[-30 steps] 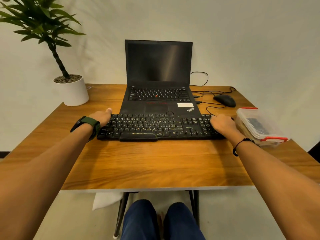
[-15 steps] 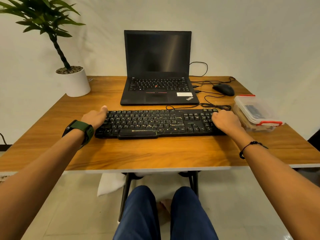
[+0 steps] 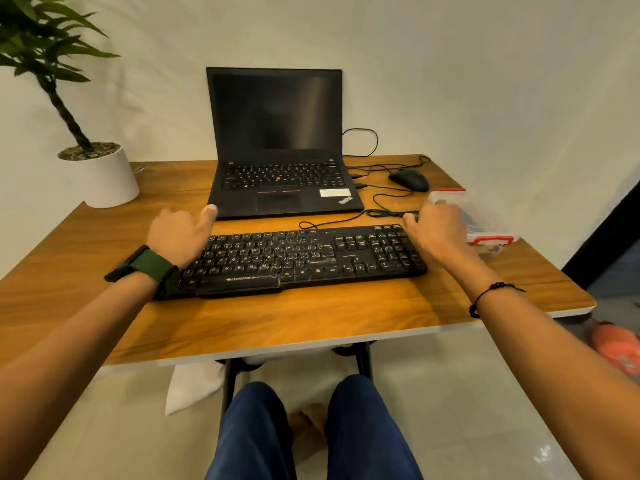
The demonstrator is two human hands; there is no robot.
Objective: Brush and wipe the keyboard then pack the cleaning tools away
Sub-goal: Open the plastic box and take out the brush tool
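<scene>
Keyboard [image 3: 294, 258] marked ZEBRONICS, laptop [image 3: 280, 188] badge seemingly ThinkPad, blurred

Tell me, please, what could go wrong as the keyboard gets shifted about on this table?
1. The keyboard cable loops loosely just in front of the laptop; dragging the keyboard could snag it.
2. The lidded plastic box sits near the table's right edge, beside the right hand; a nudge might tip it off.
</scene>
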